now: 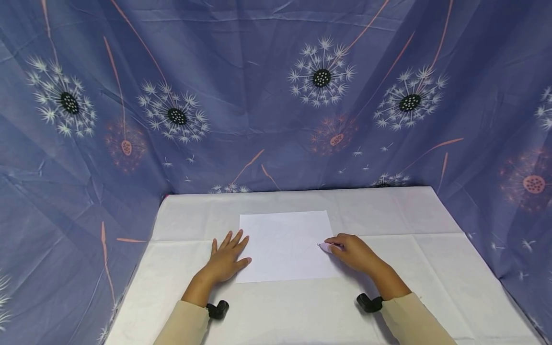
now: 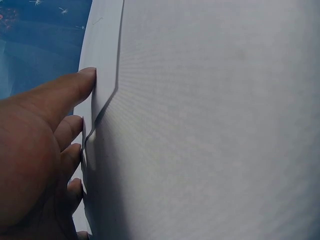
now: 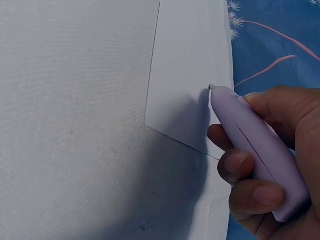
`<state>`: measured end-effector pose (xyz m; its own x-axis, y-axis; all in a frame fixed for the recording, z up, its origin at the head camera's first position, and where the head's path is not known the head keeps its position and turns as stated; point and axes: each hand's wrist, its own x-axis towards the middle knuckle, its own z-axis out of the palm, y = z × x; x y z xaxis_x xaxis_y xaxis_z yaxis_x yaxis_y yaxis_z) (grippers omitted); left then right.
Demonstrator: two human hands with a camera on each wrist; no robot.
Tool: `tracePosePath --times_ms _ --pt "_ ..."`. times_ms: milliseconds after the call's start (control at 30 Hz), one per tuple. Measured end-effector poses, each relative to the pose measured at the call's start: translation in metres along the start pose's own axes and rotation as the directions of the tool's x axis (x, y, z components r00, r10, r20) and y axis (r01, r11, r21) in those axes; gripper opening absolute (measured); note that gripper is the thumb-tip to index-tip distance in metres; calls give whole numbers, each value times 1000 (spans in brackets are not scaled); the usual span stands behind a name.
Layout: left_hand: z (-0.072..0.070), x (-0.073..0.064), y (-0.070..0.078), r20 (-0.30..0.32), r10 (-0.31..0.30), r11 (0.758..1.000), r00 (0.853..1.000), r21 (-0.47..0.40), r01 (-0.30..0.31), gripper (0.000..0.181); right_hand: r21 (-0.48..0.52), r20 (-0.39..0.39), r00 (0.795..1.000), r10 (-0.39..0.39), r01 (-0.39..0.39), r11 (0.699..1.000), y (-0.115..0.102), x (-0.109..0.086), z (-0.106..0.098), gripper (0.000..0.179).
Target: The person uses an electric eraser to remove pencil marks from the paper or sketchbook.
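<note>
A blank-looking white sheet of paper [image 1: 282, 247] lies flat on the white-covered table. My left hand [image 1: 225, 259] is spread palm down at its left edge, with the thumb on the sheet and the other fingers at or beside the edge. At the right edge, my right hand [image 1: 357, 252] grips a thick lavender pen-shaped tool [image 3: 260, 145] between thumb and curled fingers. Its narrow tip points left and is at or very near the paper, where its shadow meets it. In the left wrist view, a short faint line [image 2: 97, 21] shows on the sheet.
White cloth [image 1: 297, 311] with fold creases covers the table. Behind and at both sides hangs a blue curtain [image 1: 250, 96] with a dandelion print. Black wrist cameras [image 1: 218, 310] sit at both cuffs, just above the cloth.
</note>
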<state>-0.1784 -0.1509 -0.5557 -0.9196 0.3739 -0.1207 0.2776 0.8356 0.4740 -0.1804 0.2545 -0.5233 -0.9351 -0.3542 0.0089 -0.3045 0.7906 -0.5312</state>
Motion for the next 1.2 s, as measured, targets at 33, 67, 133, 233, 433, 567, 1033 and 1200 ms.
tracePosePath --times_ms 33,67,133,233,433,567,1033,1200 --pt "0 0 0 -1 0 1000 1000 -2 0 69 -7 -2 1000 -3 3 1000 0 0 0 24" --pt "0 0 0 0 0 1000 1000 -2 0 69 -12 -5 1000 -4 4 1000 0 0 0 24" --pt "0 0 0 1 -1 1000 1000 -4 1 70 -5 -2 1000 1 -1 1000 -1 0 0 24" --pt "0 0 -1 3 -2 1000 1000 -3 2 70 7 4 1000 2 -2 1000 -2 0 0 24" --pt "-1 -1 0 -4 5 1000 1000 -4 -5 69 0 3 1000 2 -2 1000 0 2 0 25" --pt "-2 -1 1 -5 8 1000 1000 -3 -8 68 -18 -1 1000 -3 3 1000 2 3 1 25" --pt "0 -1 0 -3 2 1000 1000 -11 -2 70 -44 -17 1000 4 -5 999 5 7 3 26" --pt "0 -2 0 -8 8 1000 1000 -12 -8 70 -31 -6 1000 -5 5 1000 4 5 2 24"
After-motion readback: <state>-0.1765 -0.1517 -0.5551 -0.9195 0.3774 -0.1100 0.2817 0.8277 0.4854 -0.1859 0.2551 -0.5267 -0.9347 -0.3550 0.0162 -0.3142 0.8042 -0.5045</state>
